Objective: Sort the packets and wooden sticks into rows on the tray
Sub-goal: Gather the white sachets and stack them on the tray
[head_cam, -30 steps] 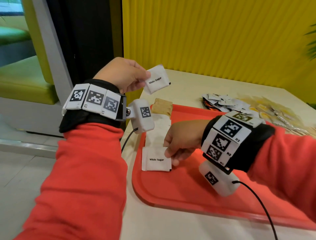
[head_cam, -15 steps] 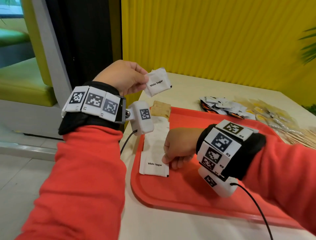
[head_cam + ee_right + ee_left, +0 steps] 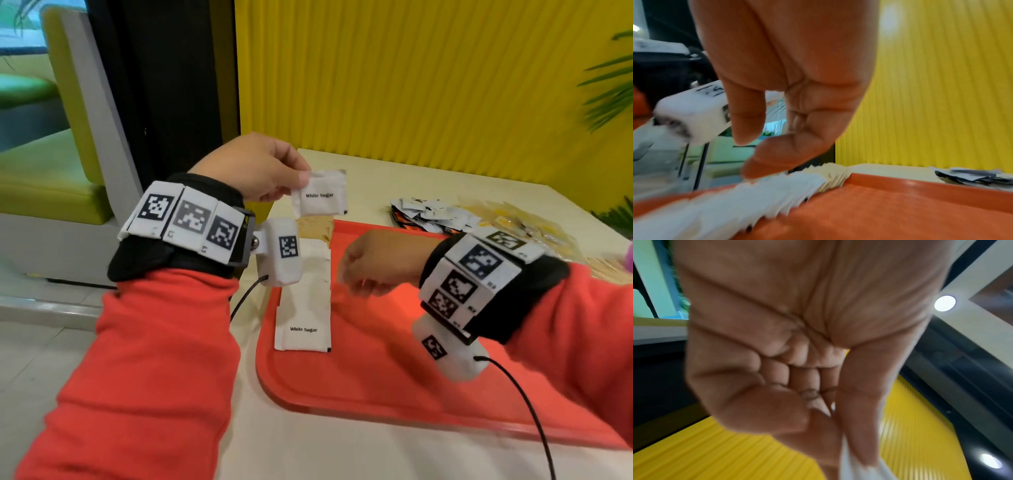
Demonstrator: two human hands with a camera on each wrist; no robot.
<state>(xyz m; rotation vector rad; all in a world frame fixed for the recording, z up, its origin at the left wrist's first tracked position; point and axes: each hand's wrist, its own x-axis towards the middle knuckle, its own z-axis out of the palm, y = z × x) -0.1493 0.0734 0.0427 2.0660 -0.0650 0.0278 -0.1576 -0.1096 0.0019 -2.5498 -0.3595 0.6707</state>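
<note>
A red tray (image 3: 394,383) lies on the cream table. Along its left edge runs a row of overlapping white sugar packets (image 3: 303,308), with brown packets (image 3: 313,228) at the far end. My left hand (image 3: 250,168) is raised above that far end and pinches a white sugar packet (image 3: 320,195) between thumb and fingers; the left wrist view shows its edge (image 3: 851,467) below the thumb. My right hand (image 3: 373,263) hovers just right of the row, fingers loosely curled and empty. In the right wrist view the fingertips (image 3: 756,167) hang just above the row (image 3: 756,198).
Beyond the tray's far edge lies a heap of unsorted packets (image 3: 431,214), with yellowish packets (image 3: 524,222) and wooden sticks (image 3: 609,274) to the right. A yellow ribbed wall (image 3: 411,85) backs the table. The table's left edge runs just beside the tray.
My right hand has let go of the nearest white packet in the row and lifted up and away. The left hand still holds its packet in about the same place.
</note>
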